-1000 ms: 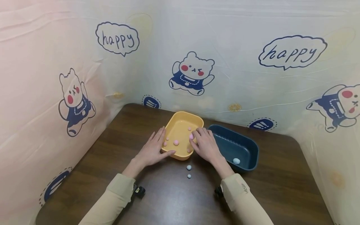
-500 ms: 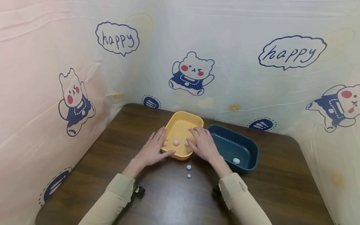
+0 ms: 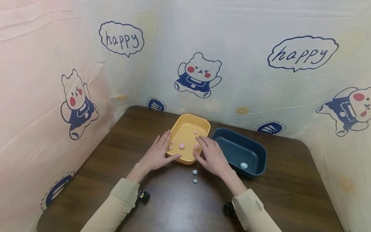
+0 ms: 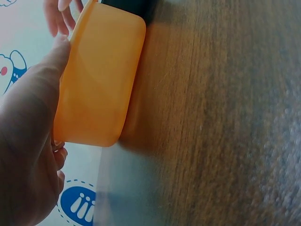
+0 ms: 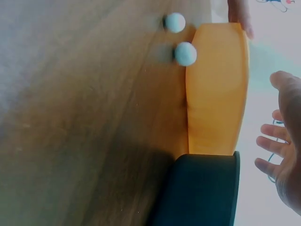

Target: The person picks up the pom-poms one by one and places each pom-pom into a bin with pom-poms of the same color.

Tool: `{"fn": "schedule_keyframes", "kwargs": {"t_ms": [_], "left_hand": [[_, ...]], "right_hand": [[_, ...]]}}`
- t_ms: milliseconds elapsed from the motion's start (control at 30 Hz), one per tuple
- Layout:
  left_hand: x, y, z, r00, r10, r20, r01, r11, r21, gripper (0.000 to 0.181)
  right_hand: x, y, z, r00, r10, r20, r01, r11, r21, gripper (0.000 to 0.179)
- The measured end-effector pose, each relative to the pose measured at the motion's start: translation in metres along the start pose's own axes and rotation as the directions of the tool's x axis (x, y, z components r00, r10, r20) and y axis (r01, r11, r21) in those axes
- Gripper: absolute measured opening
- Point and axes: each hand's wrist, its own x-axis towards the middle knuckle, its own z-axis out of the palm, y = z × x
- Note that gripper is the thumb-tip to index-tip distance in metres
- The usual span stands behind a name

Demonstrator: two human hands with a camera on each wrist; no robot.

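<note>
My left hand (image 3: 155,155) rests with straight fingers along the left side of a yellow plastic tray (image 3: 188,120), its thumb lying along the near rim. Inside the tray lie several small pink balls (image 3: 181,146) of differing sizes. My right hand (image 3: 213,156) is over the tray's right rim, thumb and fingers apart, holding nothing. Beneath those fingertips a pink ball (image 3: 196,147) lies in the tray. In the right wrist view, the right hand (image 5: 284,141) shows spread fingers above the yellow tray (image 5: 218,84).
A dark blue tray (image 3: 232,133) stands to the right of the yellow one, with a light blue ball (image 3: 243,166) inside. Two smaller light blue balls, one larger (image 3: 195,172) and one smaller (image 3: 195,181), lie on the brown wooden table (image 3: 174,206). A printed curtain (image 3: 246,83) surrounds the table.
My right hand lowered the pink ball it was pinching into the yellow tray and let go. It has since drawn back slightly, fingers apart. The left hand has stayed in place.
</note>
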Motion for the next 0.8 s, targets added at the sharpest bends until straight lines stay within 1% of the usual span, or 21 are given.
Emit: {"fn": "schedule_keyframes", "kwargs": {"t_ms": [100, 333, 500, 600, 700, 800], "left_hand": [[0.0, 0.001, -0.001, 1.0, 0.006, -0.003, -0.006, 1.0, -0.002, 0.127], [0.0, 0.001, -0.001, 1.0, 0.005, 0.001, -0.005, 1.0, 0.005, 0.127], [0.001, 0.0, 0.001, 1.0, 0.0, 0.004, 0.0, 1.0, 0.003, 0.127], [0.001, 0.0, 0.001, 1.0, -0.004, 0.004, 0.004, 1.0, 0.0, 0.127], [0.0, 0.001, 0.001, 1.0, -0.005, 0.002, 0.005, 1.0, 0.008, 0.127], [0.0, 0.001, 0.0, 1.0, 0.007, -0.01, -0.006, 1.0, 0.013, 0.127]], "right_hand": [[-0.007, -0.004, -0.005, 1.0, 0.001, 0.012, -0.001, 1.0, 0.014, 0.062], [-0.021, -0.012, -0.012, 0.998, 0.035, 0.043, -0.036, 0.998, 0.042, 0.07], [-0.03, -0.015, -0.014, 0.998, 0.02, 0.056, -0.022, 0.999, 0.037, 0.079], [-0.036, -0.015, -0.013, 0.999, 0.001, 0.054, -0.003, 0.999, 0.032, 0.081], [-0.043, -0.017, -0.013, 0.999, -0.001, 0.041, 0.0, 0.999, 0.04, 0.082], [-0.05, -0.02, -0.012, 1.0, -0.005, 0.02, 0.004, 0.999, 0.049, 0.078]]}}
